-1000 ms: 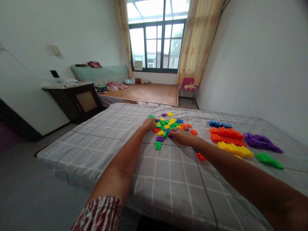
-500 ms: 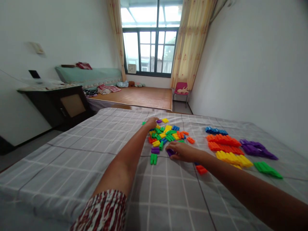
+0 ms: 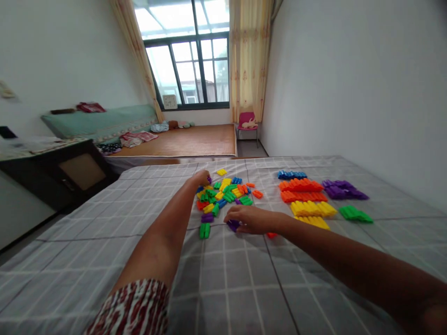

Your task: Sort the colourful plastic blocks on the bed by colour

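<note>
My left hand (image 3: 201, 177) is at the far left edge of a loose pile of coloured plastic building blocks (image 3: 228, 195). Its fingers are closed on a small purple block (image 3: 209, 179), which shows at the fingertips. Nearer to me, my right hand (image 3: 249, 219) has its fingers bent round another purple block (image 3: 233, 225), low over the bedsheet. Between the hands lie a loose purple block (image 3: 207, 217) and a green block (image 3: 204, 231). An orange block (image 3: 271, 235) is partly hidden beneath my right wrist.
Joined rows of blocks lie on the right: blue (image 3: 292, 175), orange (image 3: 302, 190), yellow (image 3: 312, 209), purple (image 3: 344, 190) and green (image 3: 355, 214). All rest on a grey checked sheet (image 3: 223, 288). Behind are a mat-covered bed (image 3: 195, 139) and a pink chair (image 3: 247, 118).
The view has swung to the right, so everything sits further left. My left hand has closed on the far purple block. My right hand still holds its purple block in about the same place.
</note>
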The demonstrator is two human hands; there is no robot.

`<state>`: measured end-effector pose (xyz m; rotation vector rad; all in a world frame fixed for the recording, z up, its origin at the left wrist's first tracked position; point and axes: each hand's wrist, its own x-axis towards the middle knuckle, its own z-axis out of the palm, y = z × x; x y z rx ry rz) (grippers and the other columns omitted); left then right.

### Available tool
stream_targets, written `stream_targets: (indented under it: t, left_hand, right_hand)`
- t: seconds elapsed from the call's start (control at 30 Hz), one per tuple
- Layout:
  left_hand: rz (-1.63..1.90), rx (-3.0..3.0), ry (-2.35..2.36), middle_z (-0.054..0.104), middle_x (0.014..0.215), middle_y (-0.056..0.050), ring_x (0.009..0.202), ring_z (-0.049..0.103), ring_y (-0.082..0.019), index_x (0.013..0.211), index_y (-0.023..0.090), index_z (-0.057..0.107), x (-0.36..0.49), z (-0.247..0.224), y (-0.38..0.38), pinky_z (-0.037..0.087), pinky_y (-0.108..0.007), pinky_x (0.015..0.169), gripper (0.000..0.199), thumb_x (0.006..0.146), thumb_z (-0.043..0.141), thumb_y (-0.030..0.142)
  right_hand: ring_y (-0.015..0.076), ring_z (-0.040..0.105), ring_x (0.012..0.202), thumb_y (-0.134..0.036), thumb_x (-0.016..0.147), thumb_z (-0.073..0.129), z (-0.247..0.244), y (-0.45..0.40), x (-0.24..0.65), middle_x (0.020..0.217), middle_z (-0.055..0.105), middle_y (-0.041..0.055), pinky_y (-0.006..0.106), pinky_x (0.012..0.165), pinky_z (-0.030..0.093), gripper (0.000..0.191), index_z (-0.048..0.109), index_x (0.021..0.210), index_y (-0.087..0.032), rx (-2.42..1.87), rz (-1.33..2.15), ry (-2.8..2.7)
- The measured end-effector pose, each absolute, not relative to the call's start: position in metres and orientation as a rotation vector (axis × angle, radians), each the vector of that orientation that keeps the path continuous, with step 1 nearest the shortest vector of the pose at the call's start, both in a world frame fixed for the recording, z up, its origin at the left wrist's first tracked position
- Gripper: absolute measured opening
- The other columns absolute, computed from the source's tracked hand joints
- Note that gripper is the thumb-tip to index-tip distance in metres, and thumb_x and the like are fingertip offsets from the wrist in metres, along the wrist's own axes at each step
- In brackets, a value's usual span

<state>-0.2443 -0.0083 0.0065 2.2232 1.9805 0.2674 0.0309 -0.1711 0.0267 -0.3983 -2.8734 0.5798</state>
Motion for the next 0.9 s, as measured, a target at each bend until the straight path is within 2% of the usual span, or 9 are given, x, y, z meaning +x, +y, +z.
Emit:
stream_targets:
  t: [0.13, 0.2, 0.27, 0.4, 0.5, 0.63, 0.9]
  left_hand:
    - [0.119, 2.225, 2.074, 0.07, 0.07, -0.004, 0.069, 0.063, -0.021, 0.073, 0.017, 0.07, -0.243, 0.018, -0.023, 0.047, -0.024, 0.062, 0.022, 0.054, 0.067, 0.028]
    - [0.136, 2.255, 2.103, 0.072, 0.08, -0.007, 0.075, 0.065, -0.023, 0.085, 0.016, 0.069, -0.244, 0.023, -0.022, 0.047, -0.026, 0.063, 0.033, 0.059, 0.067, 0.037]
    - [0.278, 2.212, 2.147, 0.073, 0.085, -0.008, 0.078, 0.066, -0.024, 0.092, 0.017, 0.068, -0.241, 0.03, -0.017, 0.047, -0.027, 0.064, 0.042, 0.063, 0.066, 0.046]
    - [0.424, 2.299, 2.054, 0.074, 0.09, -0.007, 0.084, 0.067, -0.025, 0.091, 0.021, 0.068, -0.211, 0.049, -0.007, 0.046, -0.027, 0.067, 0.042, 0.071, 0.059, 0.057]
    - [0.487, 2.375, 1.957, 0.073, 0.095, -0.006, 0.088, 0.066, -0.023, 0.095, 0.022, 0.068, -0.164, 0.064, -0.005, 0.047, -0.027, 0.071, 0.041, 0.075, 0.056, 0.055]
    - [0.572, 2.459, 1.721, 0.071, 0.103, -0.007, 0.089, 0.066, -0.02, 0.112, 0.018, 0.062, -0.086, 0.073, -0.005, 0.05, -0.028, 0.076, 0.048, 0.075, 0.059, 0.048]
    - [0.61, 2.661, 1.143, 0.07, 0.1, -0.007, 0.09, 0.065, -0.02, 0.106, 0.015, 0.066, 0.071, 0.07, -0.013, 0.051, -0.031, 0.082, 0.038, 0.075, 0.063, 0.035]
  right_hand:
    - [0.0155, 0.061, 0.087, -0.018, 0.078, 0.065, 0.046, -0.166, 0.071, 0.11, 0.062, 0.0079, 0.029, 0.079, 0.049, 0.04, 0.059, 0.118, -0.02, -0.495, 0.616, -2.74]
    - [0.0129, 0.062, 0.08, -0.023, 0.079, 0.066, 0.056, -0.151, 0.107, 0.107, 0.063, 0.0064, 0.026, 0.073, 0.05, 0.039, 0.06, 0.117, -0.02, -0.639, 0.66, -2.631]
    - [0.0128, 0.062, 0.081, -0.028, 0.079, 0.067, 0.062, -0.131, 0.155, 0.103, 0.066, 0.0051, 0.025, 0.072, 0.05, 0.038, 0.061, 0.115, -0.019, -0.82, 0.656, -2.48]
    - [0.0146, 0.063, 0.083, -0.034, 0.08, 0.063, 0.062, -0.092, 0.277, 0.106, 0.068, 0.0076, 0.027, 0.073, 0.051, 0.035, 0.063, 0.11, -0.016, -1.191, 0.579, -2.075]
    - [0.0164, 0.064, 0.082, -0.027, 0.076, 0.065, 0.045, -0.076, 0.368, 0.11, 0.067, 0.0121, 0.029, 0.074, 0.052, 0.037, 0.062, 0.109, -0.012, -1.46, 0.506, -1.741]
    - [0.0183, 0.065, 0.084, -0.016, 0.069, 0.064, 0.009, -0.074, 0.448, 0.113, 0.067, 0.0127, 0.032, 0.079, 0.053, 0.04, 0.064, 0.109, -0.013, -1.618, 0.501, -1.53]
    - [0.0207, 0.066, 0.093, -0.011, 0.062, 0.061, -0.027, -0.072, 0.464, 0.108, 0.07, 0.0091, 0.03, 0.084, 0.052, 0.045, 0.068, 0.106, -0.014, -1.59, 0.607, -1.732]
